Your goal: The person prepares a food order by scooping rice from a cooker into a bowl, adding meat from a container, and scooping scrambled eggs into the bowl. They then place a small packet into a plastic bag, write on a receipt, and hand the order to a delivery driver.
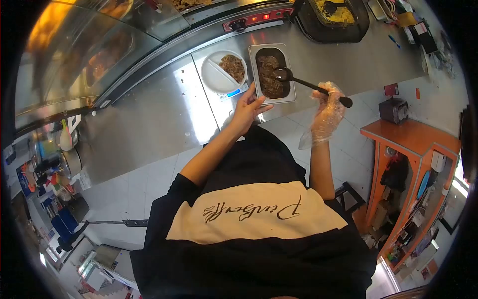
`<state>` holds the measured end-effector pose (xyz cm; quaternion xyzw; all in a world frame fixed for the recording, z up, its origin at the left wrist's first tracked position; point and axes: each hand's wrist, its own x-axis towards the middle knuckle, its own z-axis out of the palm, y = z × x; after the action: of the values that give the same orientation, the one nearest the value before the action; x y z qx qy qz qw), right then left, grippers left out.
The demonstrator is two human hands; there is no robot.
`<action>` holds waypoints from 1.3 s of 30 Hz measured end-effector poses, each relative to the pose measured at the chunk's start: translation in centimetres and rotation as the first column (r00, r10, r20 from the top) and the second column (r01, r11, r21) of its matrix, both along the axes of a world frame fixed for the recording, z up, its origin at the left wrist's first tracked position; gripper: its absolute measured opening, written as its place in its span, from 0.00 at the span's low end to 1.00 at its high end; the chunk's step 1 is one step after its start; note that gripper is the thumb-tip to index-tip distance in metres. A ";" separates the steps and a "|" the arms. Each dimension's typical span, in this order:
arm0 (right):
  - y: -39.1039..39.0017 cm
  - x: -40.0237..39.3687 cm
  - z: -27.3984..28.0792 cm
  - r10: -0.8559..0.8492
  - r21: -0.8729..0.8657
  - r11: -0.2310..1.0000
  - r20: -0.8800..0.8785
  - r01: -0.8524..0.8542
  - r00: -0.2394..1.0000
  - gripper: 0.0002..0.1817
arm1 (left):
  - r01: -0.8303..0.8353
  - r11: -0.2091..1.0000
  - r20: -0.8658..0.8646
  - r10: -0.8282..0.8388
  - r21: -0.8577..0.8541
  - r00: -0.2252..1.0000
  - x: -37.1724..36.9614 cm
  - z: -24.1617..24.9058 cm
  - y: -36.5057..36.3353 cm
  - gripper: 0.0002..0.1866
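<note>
My right hand point(328, 110), in a clear plastic glove, is closed round the handle of a black serving spoon point(303, 83). The spoon's bowl rests over brown cooked food point(269, 70) inside a rectangular steel pan point(292, 92). Bare, my left hand point(247, 110) touches the near left corner of that pan, thumb and fingers at its rim. Left of the pan, a white divided plate point(213, 75) sits on a digital scale point(234, 93) with a lit blue display. One section of the plate holds a heap of brown food point(232, 67).
A steel counter point(149, 114) runs beneath everything. Behind it stands a glass display case point(144, 37) with a control panel point(259, 19). At back right is a black container point(333, 32) with yellow food. An orange shelf unit point(413, 134) stands at right.
</note>
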<state>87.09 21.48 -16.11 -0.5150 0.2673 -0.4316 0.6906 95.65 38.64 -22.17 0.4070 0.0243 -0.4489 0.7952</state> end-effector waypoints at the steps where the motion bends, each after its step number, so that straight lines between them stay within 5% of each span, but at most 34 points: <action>1: -0.2 -0.2 0.5 0.011 -0.019 1.000 0.014 -0.011 1.000 0.19 | 0.007 1.000 -0.004 -0.007 -0.015 1.000 0.1 0.4 0.1 0.29; 10: -0.8 -1.4 5.2 -0.006 -0.306 0.952 0.038 0.018 0.999 0.14 | 0.107 0.990 0.012 -0.106 -0.096 0.994 -0.2 3.4 0.1 0.30; 17: -1.2 -2.2 13.5 0.101 -0.553 0.826 -0.048 -0.111 0.994 0.11 | 0.216 0.968 0.091 -0.205 -0.131 0.975 0.7 15.0 1.1 0.32; 20: -0.2 -2.1 15.9 0.166 -0.413 0.897 -0.011 -0.156 0.986 0.10 | 0.245 0.963 0.175 -0.224 -0.110 0.959 0.8 19.4 1.7 0.33; 31: -1.2 -2.0 22.3 -0.107 -0.188 0.972 0.176 0.140 0.979 0.11 | 0.251 0.958 0.282 -0.204 -0.142 0.938 0.4 27.0 3.7 0.35; 34: -2.1 -3.9 24.7 0.063 -0.318 0.948 0.208 0.007 0.976 0.11 | 0.237 0.955 0.259 -0.187 -0.179 0.948 0.0 29.4 4.4 0.37; 36: -4.6 -4.7 26.8 0.142 -0.537 0.844 0.256 0.018 0.956 0.07 | 0.237 0.949 0.251 -0.183 -0.206 0.951 -0.2 30.6 4.9 0.37; 39: -4.7 -4.7 29.0 0.181 -0.629 0.777 0.286 0.042 0.941 0.06 | 0.245 0.939 0.241 -0.187 -0.241 0.952 -0.8 31.9 5.5 0.37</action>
<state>82.39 16.81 12.88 -0.6448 -0.0304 -0.5495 0.5304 94.85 44.16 9.75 0.3420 -0.1677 -0.4863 0.7864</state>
